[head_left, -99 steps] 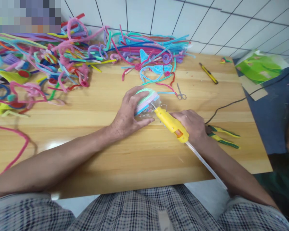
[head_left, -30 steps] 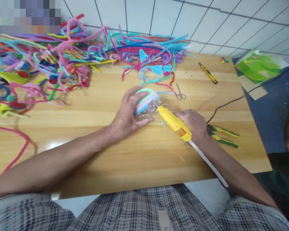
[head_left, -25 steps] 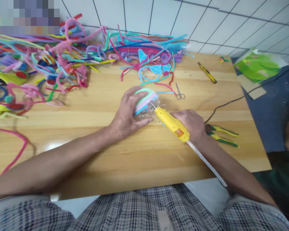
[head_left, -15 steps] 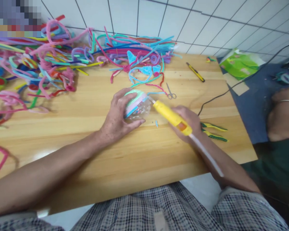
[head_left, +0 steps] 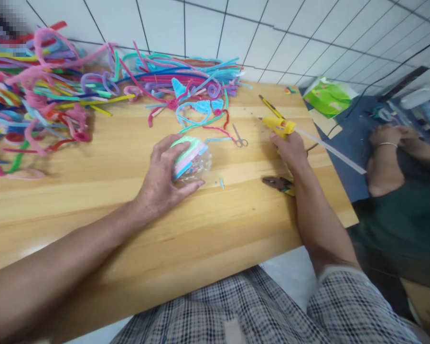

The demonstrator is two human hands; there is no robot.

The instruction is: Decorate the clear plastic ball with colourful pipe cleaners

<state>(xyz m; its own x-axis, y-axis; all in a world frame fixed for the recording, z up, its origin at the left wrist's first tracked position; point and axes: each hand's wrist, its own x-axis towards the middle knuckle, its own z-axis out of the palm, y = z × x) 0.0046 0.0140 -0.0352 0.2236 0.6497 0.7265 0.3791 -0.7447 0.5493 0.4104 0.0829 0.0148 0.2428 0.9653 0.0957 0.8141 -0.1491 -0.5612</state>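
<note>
The left hand is closed over a clear rounded object that bears green, lilac and blue strips. This object is at the middle of the wooden table, its clear side facing right. The fingers curl over the green strip; the thumb extends along the near side. Small coloured bits show through the clear part.

The right hand grips a yellow glue gun by its handle, well apart from the rounded object. The nozzle points left; a translucent glue stick projects from the rear, past the table's right edge. Whether the gun touches the table cannot be determined. A dark cord runs from behind this hand towards the wall.

Pliers lie partly hidden by the right forearm. A yellow utility knife lies just beyond the gun. Small scissors lie between the rounded object and the gun. A blue scrap is near the left thumb. Multicoloured pipe cleaners are heaped at far left. To the right, another person's hands are close together; details are blurred.
</note>
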